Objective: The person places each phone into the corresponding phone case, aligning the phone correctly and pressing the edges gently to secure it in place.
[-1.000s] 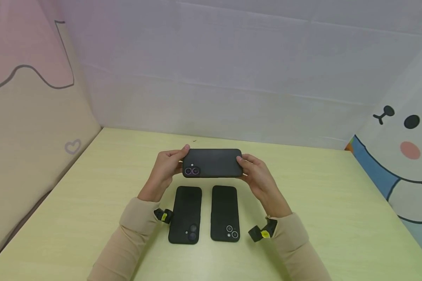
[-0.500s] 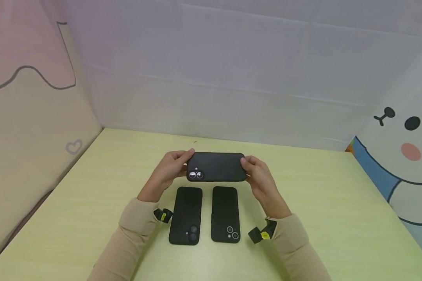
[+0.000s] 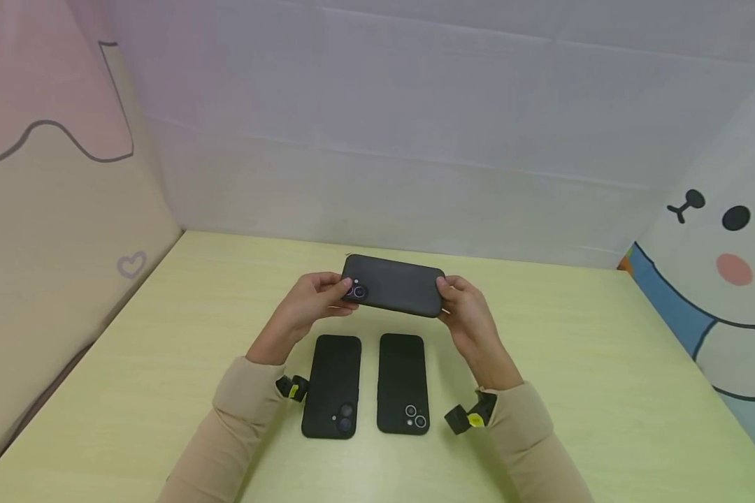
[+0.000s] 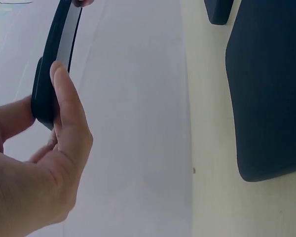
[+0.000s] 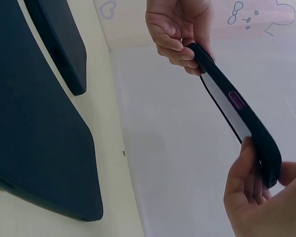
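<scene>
Both hands hold a smartphone in a black case [image 3: 398, 286] above the table, lying sideways with its back towards the head camera. My left hand [image 3: 308, 307] pinches the camera end, the thumb partly over the lenses. The opposite end is gripped by my right hand [image 3: 473, 321], thumb on the back and fingers behind. In the right wrist view the held phone [image 5: 241, 111] appears edge-on, tilted, with a cut-out in the case's side. Below, two more black-cased phones lie back up on the table: a left one [image 3: 331, 381] and a right one [image 3: 403, 381] with silver-ringed lenses.
The pale yellow table [image 3: 572, 363] ends at a white cloth backdrop [image 3: 384, 154] behind the hands. Cartoon-printed panels flank it on both sides. Small black cameras with yellow marks, such as the one on the right wrist [image 3: 458, 419], stick out near the sleeves.
Over the last second the held phone has shifted slightly right and now slants, its left end higher. My left thumb has slid from the corner onto the lenses. The two lying phones stay put.
</scene>
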`<state>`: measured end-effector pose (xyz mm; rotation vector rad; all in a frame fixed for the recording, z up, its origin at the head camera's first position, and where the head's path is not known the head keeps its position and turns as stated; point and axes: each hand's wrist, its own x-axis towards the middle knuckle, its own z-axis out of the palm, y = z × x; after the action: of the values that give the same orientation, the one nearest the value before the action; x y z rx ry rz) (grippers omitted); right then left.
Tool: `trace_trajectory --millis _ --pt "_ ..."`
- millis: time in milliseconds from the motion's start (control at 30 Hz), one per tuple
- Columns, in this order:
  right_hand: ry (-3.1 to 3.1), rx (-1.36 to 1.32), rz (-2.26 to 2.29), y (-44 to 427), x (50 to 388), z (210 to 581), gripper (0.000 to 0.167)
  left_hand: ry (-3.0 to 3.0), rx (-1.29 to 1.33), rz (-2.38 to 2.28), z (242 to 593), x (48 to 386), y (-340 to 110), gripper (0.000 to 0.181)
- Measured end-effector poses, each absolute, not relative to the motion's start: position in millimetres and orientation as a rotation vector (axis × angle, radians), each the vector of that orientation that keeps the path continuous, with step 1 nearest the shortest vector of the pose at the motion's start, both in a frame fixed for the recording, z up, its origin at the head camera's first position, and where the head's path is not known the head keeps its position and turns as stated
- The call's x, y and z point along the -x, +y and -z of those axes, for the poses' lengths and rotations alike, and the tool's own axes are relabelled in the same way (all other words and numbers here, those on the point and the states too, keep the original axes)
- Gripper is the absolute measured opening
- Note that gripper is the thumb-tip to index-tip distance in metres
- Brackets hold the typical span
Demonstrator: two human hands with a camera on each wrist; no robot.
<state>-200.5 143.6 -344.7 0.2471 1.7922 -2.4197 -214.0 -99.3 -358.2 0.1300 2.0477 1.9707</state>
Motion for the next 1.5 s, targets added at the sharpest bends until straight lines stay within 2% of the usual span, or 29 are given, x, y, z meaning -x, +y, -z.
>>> trace_trajectory --millis 200,633,933,1133,1500 --pt "1.813 -0.09 2.313 144.9 198.3 341.9 0.016 2.128 -0.065 -1.96 356.9 213.4 -100.7 0.034" --pt "1.901 0.079 2.145 147.4 197.1 343.4 0.01 2.097 -0.034 -2.06 356.6 215.1 -106.5 0.039" --pt "1.817 -0.062 2.269 145.1 196.2 346.6 0.016 1.931 0.018 -2.177 355.4 215.7 -99.3 0.046" --pt "1.783 -0.082 2.308 141.3 196.4 346.6 0.013 1.877 -0.062 -2.11 358.0 214.2 -90.3 0.039" --pt "1.814 0.026 2.196 140.2 198.1 349.1 0.004 1.902 0.013 -2.184 359.6 212.8 -84.2 0.032"
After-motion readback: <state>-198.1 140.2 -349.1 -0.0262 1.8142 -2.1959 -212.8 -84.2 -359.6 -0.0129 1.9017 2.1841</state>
